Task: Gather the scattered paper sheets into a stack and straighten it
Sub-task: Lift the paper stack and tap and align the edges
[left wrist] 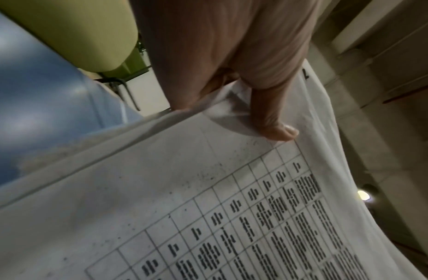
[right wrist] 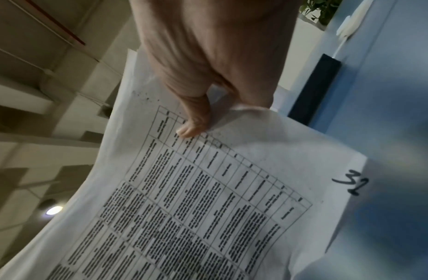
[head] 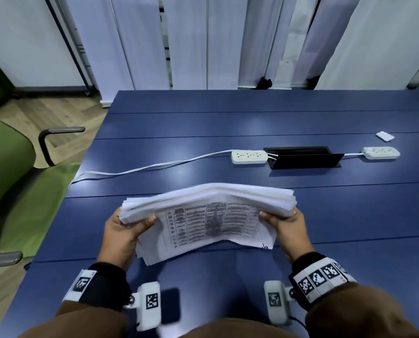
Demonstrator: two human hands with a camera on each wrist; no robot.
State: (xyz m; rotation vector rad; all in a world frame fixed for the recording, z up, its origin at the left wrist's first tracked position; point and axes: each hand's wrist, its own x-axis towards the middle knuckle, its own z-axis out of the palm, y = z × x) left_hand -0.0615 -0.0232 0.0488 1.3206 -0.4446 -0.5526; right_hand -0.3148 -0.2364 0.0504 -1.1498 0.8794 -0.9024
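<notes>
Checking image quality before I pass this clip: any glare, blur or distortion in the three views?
Head view: sharp at centre, ceiling-light glare patches on the blue table, edges bowed by the wide lens. Left wrist view: the white printed paper stack is readable, table corner blurred. Right wrist view: print legible, blue table smeared; a ceiling lamp glares lower left.

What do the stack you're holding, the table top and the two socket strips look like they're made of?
Stack: thin matte white paper; it bows between the left hand and right hand.
Table top: smooth blue panels, probably laminate; soft glare, visible seams.
Socket strips: likely moulded white plastic, slightly glossy.
</notes>
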